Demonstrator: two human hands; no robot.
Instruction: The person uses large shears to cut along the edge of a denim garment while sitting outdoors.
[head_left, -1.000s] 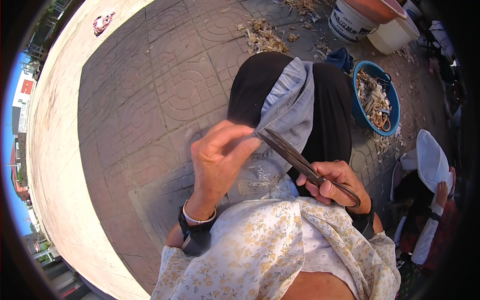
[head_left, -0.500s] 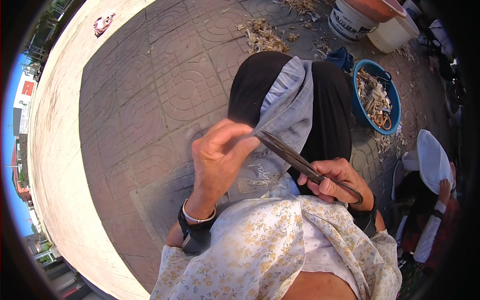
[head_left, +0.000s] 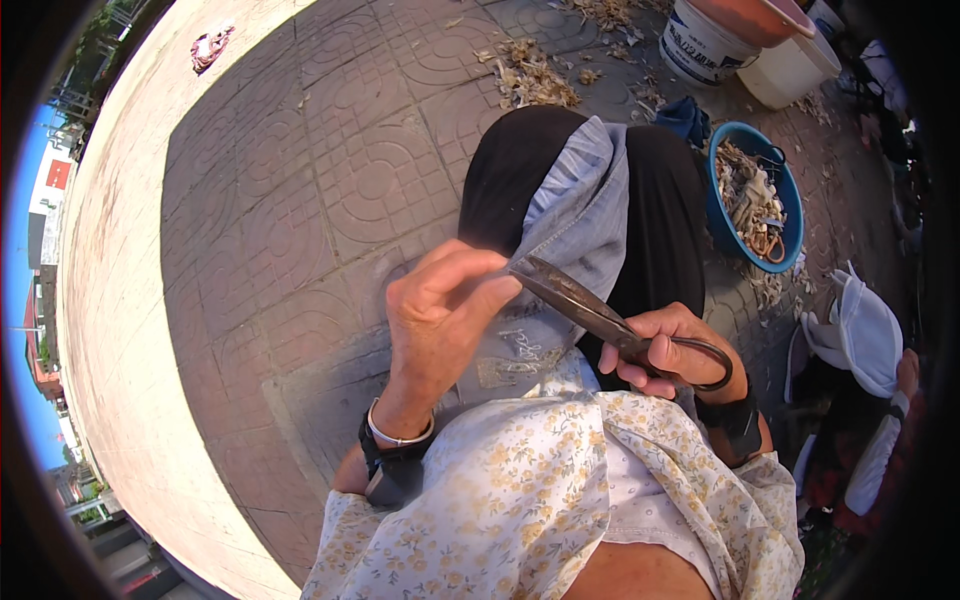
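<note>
My right hand (head_left: 675, 350) grips a pair of dark metal scissors (head_left: 575, 300), its fingers about the looped handles, the blades pointing up and left. At their tips is my left hand (head_left: 440, 310), thumb and forefinger pinched together. Whatever lies in that pinch is too small to make out. Beneath both hands a grey-blue denim cloth (head_left: 590, 235) is spread over my lap and black trousers (head_left: 520, 150).
A blue basin (head_left: 795, 215) with dry husk-like scraps stands by my right knee. Beyond it are a white bucket (head_left: 690, 50) and scrap piles (head_left: 530, 75) on the paving. At lower right sits another person with a white hat (head_left: 868, 335).
My right hand has turned the scissors slightly, so more of the blades' flat side shows and the lower fingers are looser. My left hand stays put. The other person's white hat has tipped.
</note>
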